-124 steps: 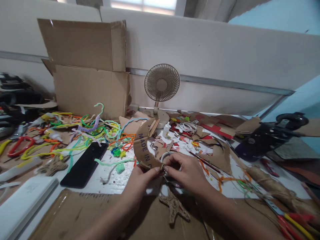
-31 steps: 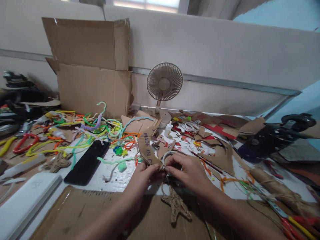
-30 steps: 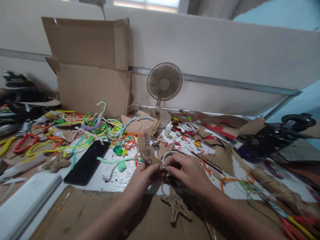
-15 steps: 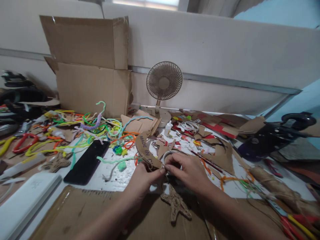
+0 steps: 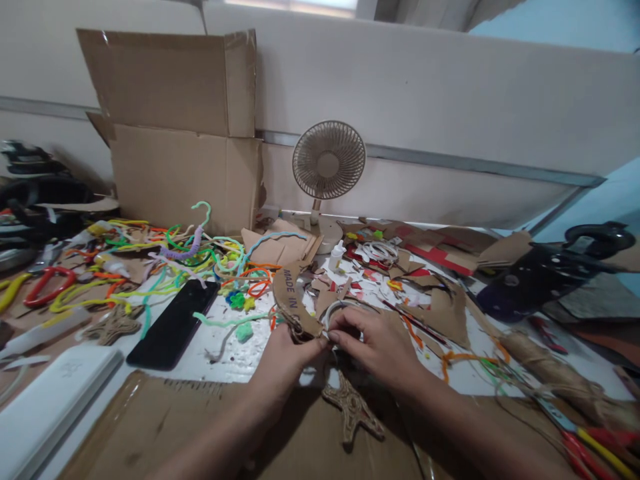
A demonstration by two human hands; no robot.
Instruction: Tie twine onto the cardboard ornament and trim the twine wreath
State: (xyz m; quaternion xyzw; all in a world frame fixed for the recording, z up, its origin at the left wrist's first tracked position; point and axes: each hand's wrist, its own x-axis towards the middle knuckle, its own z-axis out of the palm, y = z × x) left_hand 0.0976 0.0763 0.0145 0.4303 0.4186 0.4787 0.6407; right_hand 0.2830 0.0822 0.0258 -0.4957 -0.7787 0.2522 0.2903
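Note:
My left hand pinches the lower end of a curved cardboard strip printed "MADE IN", where brown twine is wound round it. My right hand meets it fingertip to fingertip, pinched on the twine at the same spot. A twine-wrapped star lies on the brown cardboard sheet just below both hands. A white ring sits partly hidden behind my right fingers.
A black phone lies left of my hands, with a tangle of coloured pipe cleaners beyond it. A small fan and an open carton stand at the back. Cardboard scraps, a twine spool and scissors lie right.
The cardboard strip has tilted slightly and its free end has shifted as my fingers work at the wrapped end. Both hands stay in the same spot.

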